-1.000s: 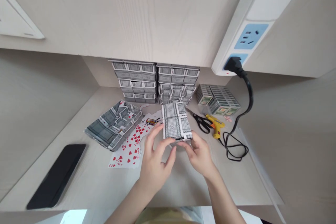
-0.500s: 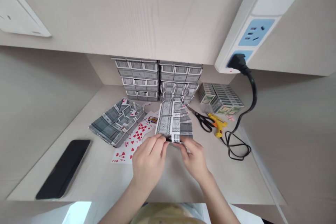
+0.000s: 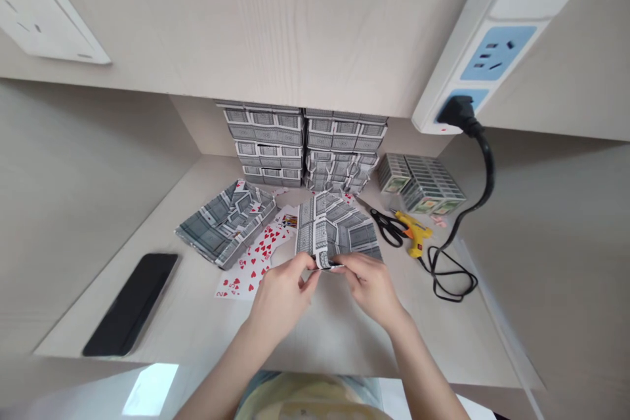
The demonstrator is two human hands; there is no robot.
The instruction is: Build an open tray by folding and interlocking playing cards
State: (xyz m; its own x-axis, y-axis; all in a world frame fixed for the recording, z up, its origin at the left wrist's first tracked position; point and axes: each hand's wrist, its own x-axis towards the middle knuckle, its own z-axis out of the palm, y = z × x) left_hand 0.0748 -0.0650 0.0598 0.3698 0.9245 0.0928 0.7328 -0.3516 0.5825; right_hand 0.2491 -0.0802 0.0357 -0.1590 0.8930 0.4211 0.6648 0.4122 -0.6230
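A box folded from grey-backed playing cards is tilted in front of me, its patterned inside partly showing on the right. My left hand pinches the near left corner of this box between thumb and fingers. At the near edge, just to the right, my right hand grips the same box with its thumb below. Left of it lies an open tray made of playing cards with a few loose cards inside. Heart playing cards spread on the desk between the tray and my left hand.
Stacked card boxes stand against the back. To the right are black-handled scissors, a yellow glue gun with a coiled black cord, and packed card decks. A dark phone lies front left. A power strip hangs above.
The card box has turned in my hands, so more of its inside shows on the right. Both hands keep hold of its near edge. The view has shifted slightly.
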